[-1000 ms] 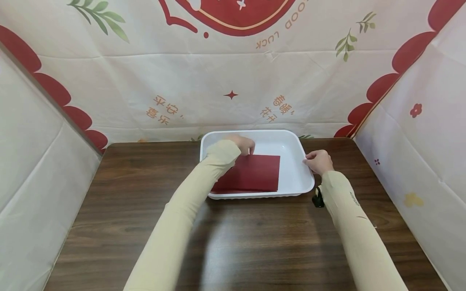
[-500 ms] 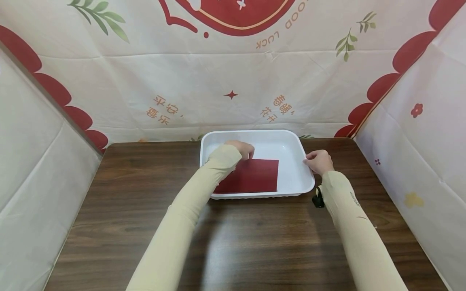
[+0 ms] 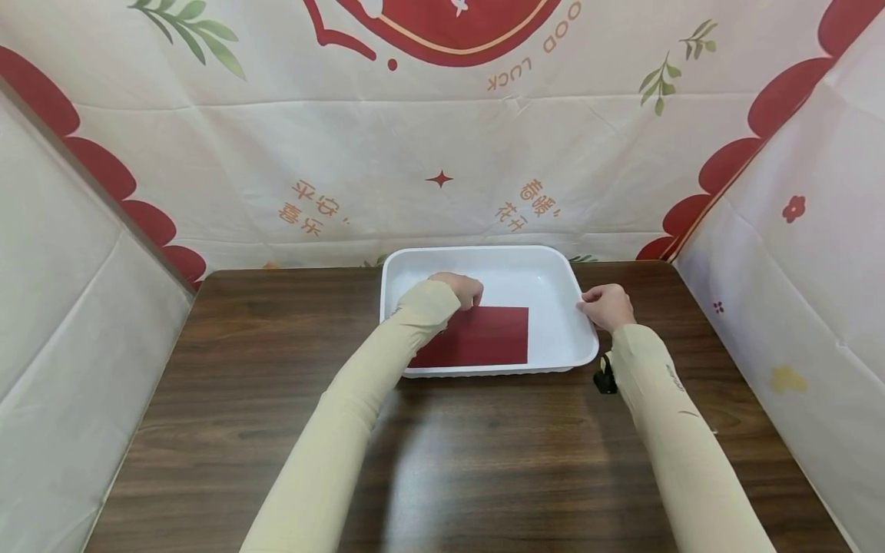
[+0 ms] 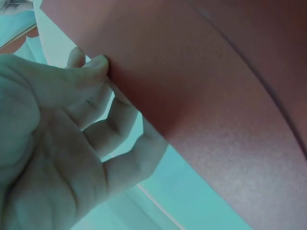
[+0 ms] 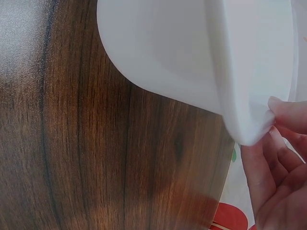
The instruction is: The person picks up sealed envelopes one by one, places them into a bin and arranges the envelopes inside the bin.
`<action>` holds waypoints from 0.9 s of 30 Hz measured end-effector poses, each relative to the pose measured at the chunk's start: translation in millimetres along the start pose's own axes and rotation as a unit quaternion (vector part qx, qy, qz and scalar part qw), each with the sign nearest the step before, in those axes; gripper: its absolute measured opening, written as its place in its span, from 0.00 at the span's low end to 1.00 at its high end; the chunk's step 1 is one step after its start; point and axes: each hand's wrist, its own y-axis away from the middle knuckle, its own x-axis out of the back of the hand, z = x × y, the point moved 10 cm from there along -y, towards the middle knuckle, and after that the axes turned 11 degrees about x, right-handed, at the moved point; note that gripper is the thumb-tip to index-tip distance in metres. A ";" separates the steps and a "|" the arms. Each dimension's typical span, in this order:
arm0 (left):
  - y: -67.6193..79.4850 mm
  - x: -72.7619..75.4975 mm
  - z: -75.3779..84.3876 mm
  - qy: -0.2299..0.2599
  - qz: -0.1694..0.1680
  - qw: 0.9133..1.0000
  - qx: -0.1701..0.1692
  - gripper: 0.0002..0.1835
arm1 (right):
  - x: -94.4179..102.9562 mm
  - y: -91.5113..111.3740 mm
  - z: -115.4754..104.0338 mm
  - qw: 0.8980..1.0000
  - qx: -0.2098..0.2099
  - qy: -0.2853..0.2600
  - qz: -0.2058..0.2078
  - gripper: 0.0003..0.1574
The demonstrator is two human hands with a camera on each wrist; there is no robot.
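A flat, dark red rectangular sheet (image 3: pixel 494 336) lies in the front part of the white tray (image 3: pixel 563 342), seen in the head view. My left hand (image 3: pixel 462 289) pinches its far edge. In the left wrist view the thumb of my left hand (image 4: pixel 62 124) presses on the red face (image 4: pixel 158 52), with fingers curled behind the edge. A dark curved line crosses the red there; I cannot tell whether it is a second sheet. At the tray's right side my right hand (image 3: pixel 608 307) grips the rim. The right wrist view shows my right hand (image 5: pixel 283 167) pinching the white rim (image 5: pixel 235 96).
The tray stands at the back of a brown wood-grain table (image 3: pixel 290 346), close to the printed white cloth (image 3: pixel 387 177) behind. Cloth walls rise at the left and right. A small black device (image 3: pixel 604 380) sits at my right wrist.
My left hand has come slightly toward me, and the red sheet's far edge has moved nearer and lower. An offset lower edge seen earlier no longer shows. My right hand stays on the rim.
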 end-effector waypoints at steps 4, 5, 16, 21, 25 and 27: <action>-2.7 -0.2 -0.3 0.001 0.006 1.000 0.002 0.16 | 0.1 -0.5 1.3 1.000 -0.002 -0.002 0.000 0.20; -3.3 0.0 -0.4 0.001 0.008 1.000 0.003 0.16 | 0.1 -0.5 1.3 1.000 -0.002 -0.003 -0.001 0.20; -9.1 0.9 0.2 -0.017 0.037 0.999 0.006 0.16 | -0.3 0.9 0.2 1.000 -0.005 -0.004 -0.005 0.20; -18.3 -1.5 -0.4 -0.032 0.042 0.998 0.016 0.15 | 0.5 1.2 -0.7 1.000 -0.001 -0.003 -0.005 0.20; -13.5 -0.1 2.3 -0.052 0.056 0.997 0.024 0.13 | 0.7 2.0 -2.0 1.000 0.000 -0.003 -0.003 0.20; -7.4 1.7 4.5 -0.064 0.067 0.995 0.027 0.11 | 0.6 2.3 -2.2 1.000 -0.001 -0.003 -0.003 0.20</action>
